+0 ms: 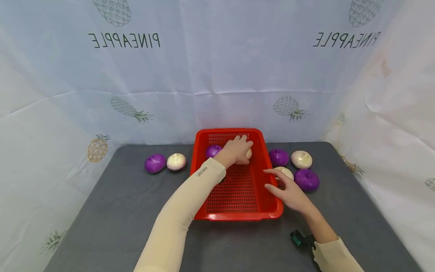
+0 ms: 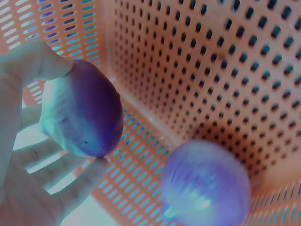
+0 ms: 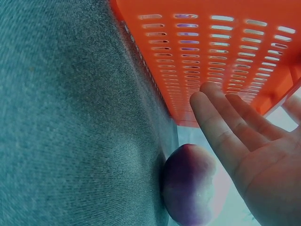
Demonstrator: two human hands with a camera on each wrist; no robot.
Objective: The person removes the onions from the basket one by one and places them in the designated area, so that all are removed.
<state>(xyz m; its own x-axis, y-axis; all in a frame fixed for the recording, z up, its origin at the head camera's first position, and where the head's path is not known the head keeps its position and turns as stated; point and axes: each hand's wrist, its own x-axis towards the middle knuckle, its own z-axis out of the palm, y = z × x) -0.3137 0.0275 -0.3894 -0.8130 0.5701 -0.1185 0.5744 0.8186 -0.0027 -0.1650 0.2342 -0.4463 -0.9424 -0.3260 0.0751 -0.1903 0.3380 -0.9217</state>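
Note:
Inside the red plastic basket [image 1: 234, 216], my left hand [image 1: 238, 150] holds a pale onion [image 1: 249, 153], mostly hidden behind the fingers in the head view. Up close in the left wrist view, thumb and fingertips pinch this onion [image 2: 84, 110] around its sides, above the slotted basket floor. A purple onion [image 1: 213, 150] lies beside it at the basket's far end. My right hand [image 1: 289, 192] is at the basket's right wall, fingers extended and spread from the thumb, holding nothing. Just beyond those fingers sits a pale onion [image 1: 284, 172], partly covered by the hand.
Right of the basket are two purple onions [image 1: 278, 156] [image 1: 307, 180] and another pale onion [image 1: 301, 159]. To its left stand a purple onion [image 1: 155, 163] and a pale onion [image 1: 176, 161]. A pineapple-print cloth [image 1: 224, 68] hangs behind the grey table [image 1: 136, 226].

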